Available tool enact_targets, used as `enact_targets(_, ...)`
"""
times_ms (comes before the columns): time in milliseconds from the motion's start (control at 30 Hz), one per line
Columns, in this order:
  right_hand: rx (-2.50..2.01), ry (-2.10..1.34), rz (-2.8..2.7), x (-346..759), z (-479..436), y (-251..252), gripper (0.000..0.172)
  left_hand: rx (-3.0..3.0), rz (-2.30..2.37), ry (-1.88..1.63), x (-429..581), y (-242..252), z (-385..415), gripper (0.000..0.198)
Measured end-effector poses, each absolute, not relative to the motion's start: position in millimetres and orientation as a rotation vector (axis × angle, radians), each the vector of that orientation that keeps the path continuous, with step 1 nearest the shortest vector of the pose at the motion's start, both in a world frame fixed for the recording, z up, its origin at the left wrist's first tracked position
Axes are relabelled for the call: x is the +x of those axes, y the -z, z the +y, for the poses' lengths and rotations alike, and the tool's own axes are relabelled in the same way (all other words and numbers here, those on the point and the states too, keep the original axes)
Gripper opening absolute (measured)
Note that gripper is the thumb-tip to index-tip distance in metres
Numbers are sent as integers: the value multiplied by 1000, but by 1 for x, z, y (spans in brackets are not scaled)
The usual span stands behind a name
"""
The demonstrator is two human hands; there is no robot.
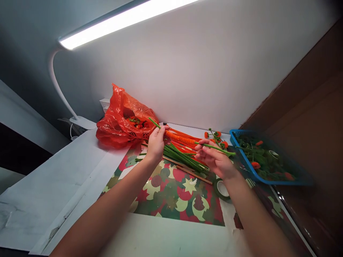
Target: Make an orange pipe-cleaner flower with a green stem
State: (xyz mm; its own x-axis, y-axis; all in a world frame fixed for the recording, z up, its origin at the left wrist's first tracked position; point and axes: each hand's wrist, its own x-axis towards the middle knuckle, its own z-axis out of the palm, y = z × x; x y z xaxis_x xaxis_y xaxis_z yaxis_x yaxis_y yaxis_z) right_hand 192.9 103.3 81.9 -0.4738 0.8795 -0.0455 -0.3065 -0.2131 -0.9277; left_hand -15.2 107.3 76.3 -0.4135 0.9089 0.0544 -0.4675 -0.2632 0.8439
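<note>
Above the patterned sheet I hold a green pipe cleaner (219, 148) level, with a tight orange coil (180, 137) wound round its middle. Pinched at the coil's left end, my left hand (155, 143) has a green tip sticking out past its fingers. The thumb and fingers of my right hand (215, 161) close on the green length just right of the coil. Under both hands lie a bundle of green pipe cleaners (184, 157) and several orange ones (184, 146).
A red plastic bag (115, 125) with orange and green pieces stands at the back left beside a white lamp (83, 122). At right is a blue basket (248, 166) of green and orange flowers. Green tape (216, 191), thin sticks (198, 176) and small orange flowers (218, 134) lie nearby.
</note>
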Motion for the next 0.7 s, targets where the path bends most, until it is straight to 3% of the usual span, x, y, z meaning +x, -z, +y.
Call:
enact_targets(233,-747,-1619,-1056,183,111,-73,35,725,958,-1823,-16,-72,110,29)
enact_targets(700,-864,-1538,-831,170,113,-56,38,669,914,-1712,-8,-66,109,34)
